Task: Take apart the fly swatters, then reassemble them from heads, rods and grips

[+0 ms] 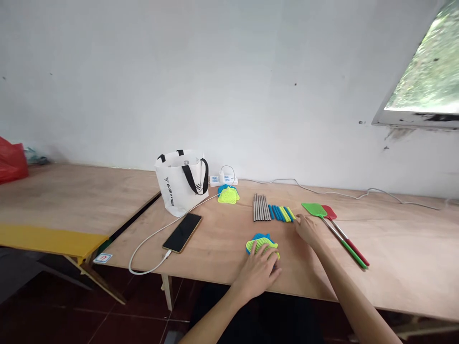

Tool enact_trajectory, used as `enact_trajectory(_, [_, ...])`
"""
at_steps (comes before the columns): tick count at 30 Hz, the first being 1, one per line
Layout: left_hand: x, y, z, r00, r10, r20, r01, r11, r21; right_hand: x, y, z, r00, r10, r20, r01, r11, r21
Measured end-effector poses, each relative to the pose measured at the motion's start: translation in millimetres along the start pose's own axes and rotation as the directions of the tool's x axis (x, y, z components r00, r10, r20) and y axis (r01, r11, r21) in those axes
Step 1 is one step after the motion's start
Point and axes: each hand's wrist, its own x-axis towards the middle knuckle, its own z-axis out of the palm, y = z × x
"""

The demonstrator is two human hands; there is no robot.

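My left hand point(258, 270) lies with fingers spread on a small pile of perforated plastic fly swatter heads. A yellow-green head point(264, 244) is on top, and a blue head point(258, 236) shows behind it. My right hand point(306, 228) is at the right end of a row of short blue and yellow tubes, its curled fingertips on the last yellow tube point(291, 213); the fingers partly hide that contact. Left of the row, several grey metal rods point(261, 208) lie side by side. Two whole fly swatters rest right of my right hand: one green point(314, 209), one red point(355, 250).
More swatter heads point(228, 195) lie near a white power strip point(229, 180). A white bag point(179, 184) with black handles stands at the back left. A phone point(183, 232) on a white charging cable point(145, 239) lies in front of it. A second table point(71, 196) adjoins on the left.
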Motion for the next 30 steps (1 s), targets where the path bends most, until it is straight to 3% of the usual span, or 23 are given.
enact_trajectory(6, [-3,-3,2,0.997,-0.069,-0.020,0.069,0.998,0.000,32,4,8,0.999,0.028,-0.023,-0.028,0.999,0.019])
enact_trajectory(11, [0,-15,15,0.989,-0.146,-0.004,0.146,0.989,0.009,31,6,11,0.997,0.066,-0.027,-0.066,0.998,-0.011])
enact_trajectory(14, [13,-28,6,0.988,-0.154,0.012,0.154,0.988,-0.034,23,6,7,0.994,0.099,-0.036,-0.100,0.994,-0.044])
enact_trajectory(18, [32,-44,-12,0.988,-0.156,-0.016,0.155,0.987,-0.033,-3,10,1,0.992,0.123,-0.037,-0.125,0.989,-0.073])
enact_trajectory(23, [25,-38,-1,0.983,-0.016,0.181,0.013,1.000,0.018,-62,16,-1,0.990,0.140,-0.032,-0.142,0.985,-0.095])
enact_trajectory(27, [11,-29,12,0.990,-0.122,0.070,0.114,0.987,0.114,-106,13,-4,0.997,0.075,-0.030,-0.078,0.986,-0.146])
enact_trajectory(30, [0,-43,5,0.976,-0.219,-0.010,0.217,0.956,0.195,-122,6,-8,0.997,0.058,-0.048,-0.066,0.980,-0.185])
